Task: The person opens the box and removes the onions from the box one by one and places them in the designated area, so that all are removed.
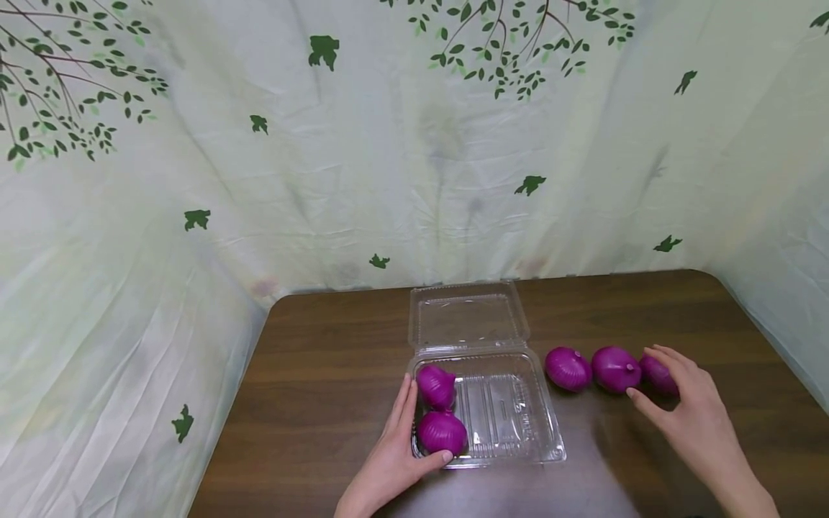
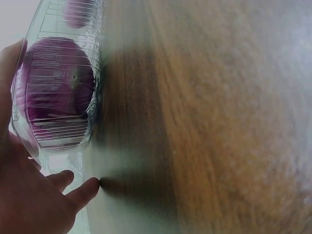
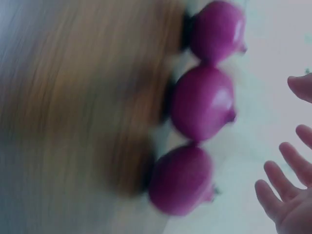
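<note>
Two red onions, a rear one [image 1: 436,386] and a front one [image 1: 442,433], lie along the left side of a clear plastic clamshell container [image 1: 499,417]. My left hand [image 1: 395,450] rests at the container's front left corner, fingers along its left side and thumb by the front onion. The left wrist view shows the front onion [image 2: 58,87] through the clear wall. Three more red onions, left [image 1: 568,369], middle [image 1: 616,369] and right [image 1: 658,375], lie in a row to the container's right. Above the right one hovers my right hand [image 1: 693,410], fingers spread, partly hiding it.
The container's hinged lid [image 1: 469,316] lies folded back toward the rear of the brown wooden table [image 1: 311,403]. A pale curtain [image 1: 363,180] with printed leaves hangs behind the table and along its sides.
</note>
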Demonstrator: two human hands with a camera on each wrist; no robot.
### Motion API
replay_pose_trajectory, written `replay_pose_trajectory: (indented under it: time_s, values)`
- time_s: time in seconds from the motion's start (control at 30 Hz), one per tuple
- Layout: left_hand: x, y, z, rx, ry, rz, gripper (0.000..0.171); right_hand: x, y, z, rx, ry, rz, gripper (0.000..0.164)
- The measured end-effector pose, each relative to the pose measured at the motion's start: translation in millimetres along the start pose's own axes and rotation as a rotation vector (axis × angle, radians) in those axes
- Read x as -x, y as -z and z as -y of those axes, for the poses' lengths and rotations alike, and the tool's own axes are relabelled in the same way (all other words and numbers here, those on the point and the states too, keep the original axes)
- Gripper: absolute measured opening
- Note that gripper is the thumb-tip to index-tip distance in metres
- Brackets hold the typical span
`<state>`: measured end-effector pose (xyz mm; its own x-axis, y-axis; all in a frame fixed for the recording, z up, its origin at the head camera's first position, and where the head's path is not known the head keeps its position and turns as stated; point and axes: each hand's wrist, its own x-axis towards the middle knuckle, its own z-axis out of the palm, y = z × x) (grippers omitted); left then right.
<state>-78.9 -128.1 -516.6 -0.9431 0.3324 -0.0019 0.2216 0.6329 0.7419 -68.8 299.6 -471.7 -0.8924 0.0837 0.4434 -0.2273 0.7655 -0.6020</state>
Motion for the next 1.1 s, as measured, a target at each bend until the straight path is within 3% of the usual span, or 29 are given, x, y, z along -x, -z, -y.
replay_pose_trajectory:
  time_s: [0.37, 0.93, 1.1]
  values:
    - [-0.4, 0.2, -0.4, 0.016, 0.010, 0.005, 0.114, 5.8, -35.7, 49.3, -0.080, 0.118, 0.059, 0.066]
    - [-1.2, -1.5, -1.0, 0.009, 0.001, -0.005, 0.115, 11.5, -106.1, 101.1, -0.314, 0.125, 0.241, 0.054]
    - [-2.0, -1.6, -0.6, 0.008, 0.012, 0.004, 0.116, 9.2, -124.5, 112.8, -0.392, 0.060, 0.299, 0.051]
